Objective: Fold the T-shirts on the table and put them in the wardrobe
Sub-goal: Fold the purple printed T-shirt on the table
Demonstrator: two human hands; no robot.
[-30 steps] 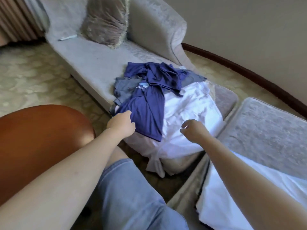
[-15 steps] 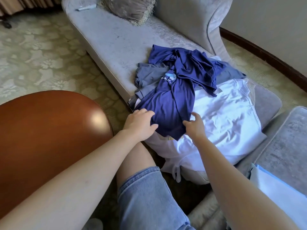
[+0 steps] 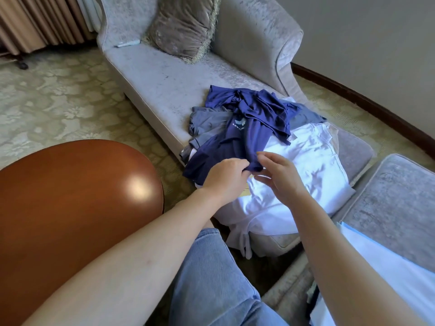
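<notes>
Here left hand (image 3: pixel 226 177) grips the navy T-shirt (image 3: pixel 237 147) hem (right hand (image 3: pixel 280 178) beside)

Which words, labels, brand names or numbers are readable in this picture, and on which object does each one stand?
Navy T-shirt: a pale emblem with a curved row of small pale letters beneath it. The cloth is creased and the letters are too blurred to read with certainty.
Nothing else in view shows a legible word, label, number or sign.
</notes>
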